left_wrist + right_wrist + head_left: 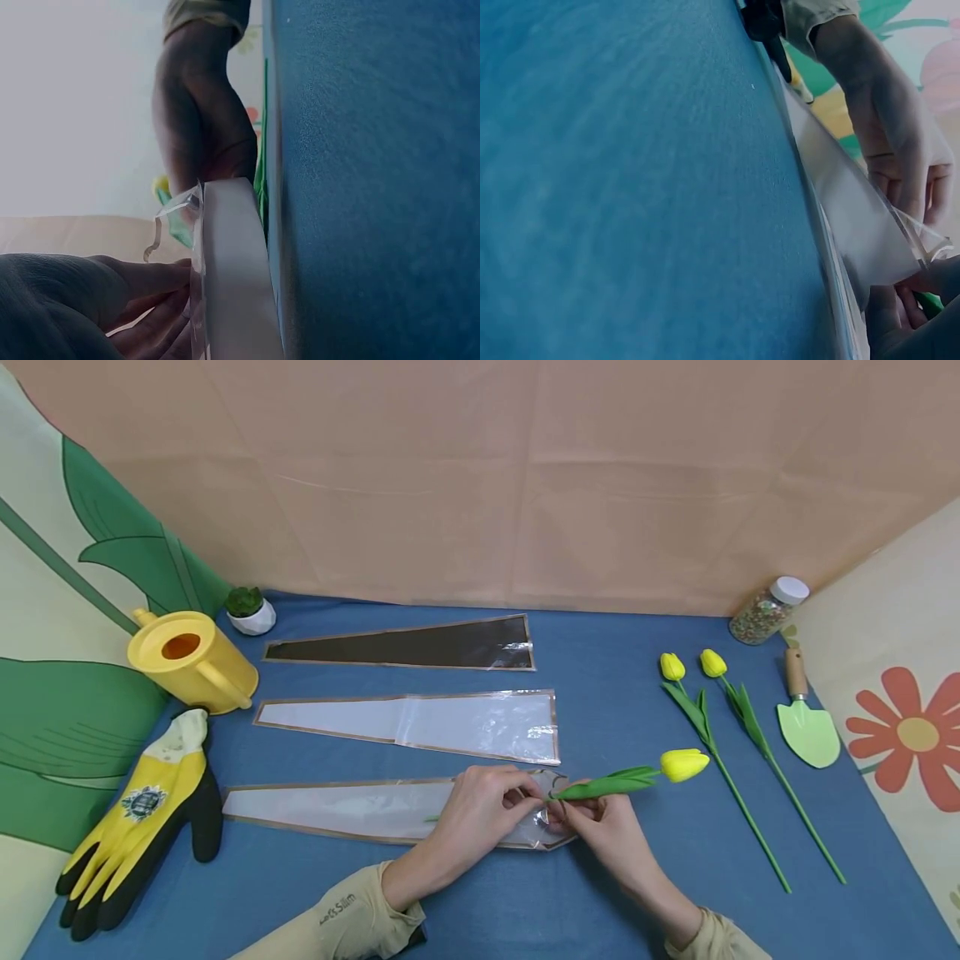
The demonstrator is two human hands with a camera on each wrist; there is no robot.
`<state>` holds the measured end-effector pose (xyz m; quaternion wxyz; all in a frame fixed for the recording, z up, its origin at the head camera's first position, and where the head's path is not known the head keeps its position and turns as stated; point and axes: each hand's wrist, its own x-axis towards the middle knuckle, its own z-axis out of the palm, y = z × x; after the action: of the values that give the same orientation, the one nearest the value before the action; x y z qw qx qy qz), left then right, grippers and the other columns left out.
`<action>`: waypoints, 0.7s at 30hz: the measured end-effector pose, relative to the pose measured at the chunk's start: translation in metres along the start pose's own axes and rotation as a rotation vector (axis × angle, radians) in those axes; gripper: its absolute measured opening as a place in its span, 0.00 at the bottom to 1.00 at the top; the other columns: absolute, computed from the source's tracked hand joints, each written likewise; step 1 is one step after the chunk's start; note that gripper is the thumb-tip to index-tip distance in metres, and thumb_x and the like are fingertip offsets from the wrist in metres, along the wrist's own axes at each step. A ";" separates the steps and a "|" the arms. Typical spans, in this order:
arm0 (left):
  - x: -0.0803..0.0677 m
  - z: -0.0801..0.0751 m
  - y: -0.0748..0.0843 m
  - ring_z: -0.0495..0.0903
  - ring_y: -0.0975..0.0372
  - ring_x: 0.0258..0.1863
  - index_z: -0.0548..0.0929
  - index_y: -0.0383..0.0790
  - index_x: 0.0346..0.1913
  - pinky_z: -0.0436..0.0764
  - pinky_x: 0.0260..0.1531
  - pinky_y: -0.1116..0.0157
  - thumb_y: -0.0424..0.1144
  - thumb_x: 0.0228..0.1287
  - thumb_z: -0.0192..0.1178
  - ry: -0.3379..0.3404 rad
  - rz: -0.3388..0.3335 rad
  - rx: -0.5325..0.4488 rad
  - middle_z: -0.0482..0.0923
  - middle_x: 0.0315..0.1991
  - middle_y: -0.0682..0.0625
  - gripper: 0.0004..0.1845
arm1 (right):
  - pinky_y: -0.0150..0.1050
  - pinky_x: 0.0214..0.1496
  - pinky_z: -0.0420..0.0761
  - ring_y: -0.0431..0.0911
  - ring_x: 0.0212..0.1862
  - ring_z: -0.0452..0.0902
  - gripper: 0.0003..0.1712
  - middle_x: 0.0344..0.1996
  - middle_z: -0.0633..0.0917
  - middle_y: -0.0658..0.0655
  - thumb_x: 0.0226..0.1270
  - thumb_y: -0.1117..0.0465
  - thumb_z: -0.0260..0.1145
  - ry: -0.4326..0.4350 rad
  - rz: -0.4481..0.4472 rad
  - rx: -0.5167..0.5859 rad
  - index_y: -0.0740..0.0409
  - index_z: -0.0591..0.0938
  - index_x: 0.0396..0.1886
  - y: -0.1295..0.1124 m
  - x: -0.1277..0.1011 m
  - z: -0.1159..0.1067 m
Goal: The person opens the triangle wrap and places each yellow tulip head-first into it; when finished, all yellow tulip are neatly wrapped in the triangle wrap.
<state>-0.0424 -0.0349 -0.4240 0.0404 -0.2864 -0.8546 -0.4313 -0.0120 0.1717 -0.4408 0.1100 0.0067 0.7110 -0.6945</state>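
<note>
A clear cone-shaped sleeve (352, 810) lies on the blue table (600, 693) nearest me. My left hand (517, 797) pinches the rim of its wide mouth. My right hand (573, 814) grips the stem of a yellow tulip (684, 764), whose leaves stick out to the right while the stem's end lies inside the sleeve. In the left wrist view my fingers (112, 300) hold the sleeve (229, 262) edge, with the right hand (202, 127) beyond. The right wrist view shows the sleeve (847, 217) and the left hand (892, 127) holding it.
Two more yellow tulips (671, 667) (712, 662) lie to the right, beside a green trowel (806, 727) and a jar (768, 610). A white sleeve (420, 722) and a black sleeve (420, 647) lie farther back. At left sit a yellow watering can (191, 660), a glove (142, 822) and a small potted plant (250, 610).
</note>
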 end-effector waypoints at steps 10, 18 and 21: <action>0.000 -0.001 0.001 0.85 0.69 0.28 0.93 0.43 0.36 0.80 0.31 0.73 0.31 0.61 0.79 0.004 0.005 0.017 0.89 0.32 0.54 0.05 | 0.36 0.46 0.88 0.42 0.44 0.90 0.10 0.44 0.90 0.66 0.76 0.75 0.66 0.026 0.023 -0.076 0.79 0.83 0.51 -0.001 0.003 0.007; 0.000 -0.001 0.001 0.83 0.69 0.27 0.93 0.43 0.36 0.78 0.28 0.73 0.31 0.60 0.80 0.003 0.007 0.026 0.88 0.30 0.54 0.05 | 0.38 0.48 0.88 0.44 0.44 0.91 0.13 0.46 0.89 0.70 0.79 0.73 0.64 -0.026 0.037 -0.067 0.81 0.80 0.55 0.000 0.003 0.005; 0.000 -0.001 0.001 0.83 0.69 0.27 0.93 0.43 0.36 0.78 0.29 0.73 0.31 0.60 0.80 0.004 0.006 0.023 0.88 0.30 0.54 0.05 | 0.40 0.50 0.89 0.46 0.44 0.92 0.15 0.47 0.89 0.71 0.79 0.72 0.64 -0.064 0.040 -0.046 0.81 0.80 0.56 -0.001 0.002 0.002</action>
<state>-0.0419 -0.0350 -0.4229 0.0466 -0.2876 -0.8586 -0.4217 -0.0137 0.1699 -0.4398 0.1467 -0.0040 0.7227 -0.6754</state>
